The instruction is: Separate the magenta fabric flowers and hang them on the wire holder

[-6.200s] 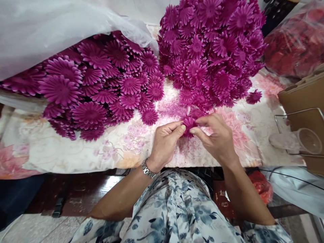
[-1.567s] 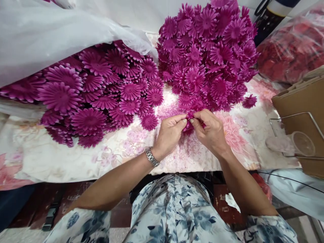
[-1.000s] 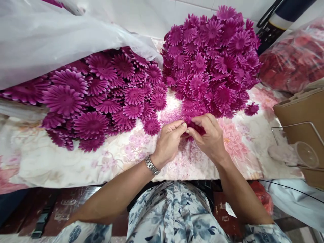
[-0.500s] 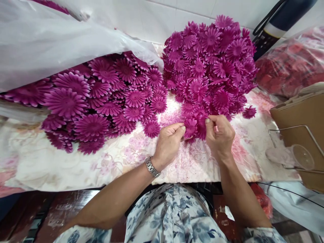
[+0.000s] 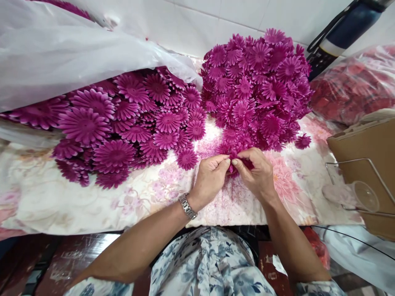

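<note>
My left hand and my right hand meet at the front of the right-hand pile, thumbs close together. Between their pinched fingertips is a magenta artificial flower, mostly covered by the fingers. Both hands are closed on its petals. Just behind them rises a tall heap of magenta artificial flowers. To the left, a wide spread of flatter magenta flower layers spills out from under a white plastic sheet. A steel-banded watch is on my left wrist.
A flowered cloth, dusted with magenta specks, covers the table. One loose flower lies at the right of the heap. Farther right are a dark blue bottle, a clear bag of red pieces, a cardboard box and a clear plastic cup.
My right hand has moved left, bringing its fingertips close to those of my left hand. The flower between them, spread out before, is now bunched and mostly hidden. The view has shifted slightly.
</note>
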The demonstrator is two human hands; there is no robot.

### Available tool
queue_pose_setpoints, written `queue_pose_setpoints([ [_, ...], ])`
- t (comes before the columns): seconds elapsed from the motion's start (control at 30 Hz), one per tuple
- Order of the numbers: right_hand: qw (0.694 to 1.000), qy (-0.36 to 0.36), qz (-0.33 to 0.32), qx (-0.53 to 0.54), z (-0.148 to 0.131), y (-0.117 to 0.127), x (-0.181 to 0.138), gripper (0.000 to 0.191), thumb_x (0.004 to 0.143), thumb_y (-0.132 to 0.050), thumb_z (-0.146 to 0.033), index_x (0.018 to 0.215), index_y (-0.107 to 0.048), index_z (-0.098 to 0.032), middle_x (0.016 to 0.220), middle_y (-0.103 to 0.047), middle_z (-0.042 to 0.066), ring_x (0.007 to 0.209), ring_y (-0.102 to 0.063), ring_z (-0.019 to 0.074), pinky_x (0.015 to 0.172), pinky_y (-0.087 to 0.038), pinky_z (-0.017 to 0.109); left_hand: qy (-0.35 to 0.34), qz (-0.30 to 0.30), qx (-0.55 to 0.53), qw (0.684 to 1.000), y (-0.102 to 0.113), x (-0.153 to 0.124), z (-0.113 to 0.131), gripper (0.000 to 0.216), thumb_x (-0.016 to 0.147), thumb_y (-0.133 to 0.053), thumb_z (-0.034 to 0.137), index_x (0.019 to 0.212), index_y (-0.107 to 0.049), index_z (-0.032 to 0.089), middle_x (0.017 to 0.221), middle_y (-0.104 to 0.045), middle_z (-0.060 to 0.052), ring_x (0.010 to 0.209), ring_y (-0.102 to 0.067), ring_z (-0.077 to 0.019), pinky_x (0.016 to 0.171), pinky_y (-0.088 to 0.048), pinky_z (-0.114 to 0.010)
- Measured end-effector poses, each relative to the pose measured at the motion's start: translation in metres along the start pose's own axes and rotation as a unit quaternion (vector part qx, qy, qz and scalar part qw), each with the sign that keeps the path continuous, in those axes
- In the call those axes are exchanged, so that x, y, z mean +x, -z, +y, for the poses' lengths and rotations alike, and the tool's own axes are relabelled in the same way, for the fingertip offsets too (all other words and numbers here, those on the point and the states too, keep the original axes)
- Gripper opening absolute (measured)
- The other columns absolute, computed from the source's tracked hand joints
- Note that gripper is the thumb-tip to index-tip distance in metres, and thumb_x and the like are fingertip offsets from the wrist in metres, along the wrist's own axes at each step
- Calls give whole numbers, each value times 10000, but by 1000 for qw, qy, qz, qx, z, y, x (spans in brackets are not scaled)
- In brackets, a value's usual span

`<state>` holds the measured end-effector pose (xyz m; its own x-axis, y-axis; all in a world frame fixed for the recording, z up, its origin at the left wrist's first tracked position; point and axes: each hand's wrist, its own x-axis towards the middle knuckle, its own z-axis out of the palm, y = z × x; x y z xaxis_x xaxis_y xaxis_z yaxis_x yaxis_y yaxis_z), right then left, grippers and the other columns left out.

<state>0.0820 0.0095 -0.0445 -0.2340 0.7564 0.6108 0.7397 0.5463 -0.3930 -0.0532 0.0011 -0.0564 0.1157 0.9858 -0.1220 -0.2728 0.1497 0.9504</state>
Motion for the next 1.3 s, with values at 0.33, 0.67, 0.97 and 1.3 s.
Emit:
queue_pose_setpoints([
  [0.33, 981, -20, 90, -168, 29, 11, -6, 152, 862, -473, -169, 737, -554, -200, 633, -545, 13, 638, -479, 157, 617, -373, 297, 15, 34, -22, 999, 1, 2, -2, 206, 745, -599, 249, 577, -524, 156, 546, -378, 50, 522, -314, -65, 495, -282, -200],
  [0.67, 992, -89, 75, -45, 21, 18, -8, 324, 855, -506, -460, 1018, -627, -207, 924, -654, 64, 882, -583, 202, 830, -414, 385, -30, 37, 19, 999, 3, 2, 7, 288, 811, -539, 285, 566, -445, 167, 557, -313, 50, 527, -287, -74, 494, -253, -214],
  [0.97, 994, -93, 48, -29, 10, 8, -8, 113, 823, -579, -261, 728, -588, -201, 641, -608, -20, 613, -549, 131, 592, -393, 278, -74, 59, 41, 995, 2, 0, -1, 144, 792, -556, 257, 705, -636, 176, 617, -527, 31, 600, -438, -98, 587, -353, -221],
  [1.3, 964, -125, 86, -218, 37, 21, -10, 245, 814, -592, -372, 997, -677, -233, 933, -660, 72, 889, -569, 233, 807, -398, 407, -1, 59, -52, 997, 1, 4, 13, 245, 740, -631, 282, 546, -536, 167, 526, -392, 44, 514, -337, -77, 509, -328, -211],
])
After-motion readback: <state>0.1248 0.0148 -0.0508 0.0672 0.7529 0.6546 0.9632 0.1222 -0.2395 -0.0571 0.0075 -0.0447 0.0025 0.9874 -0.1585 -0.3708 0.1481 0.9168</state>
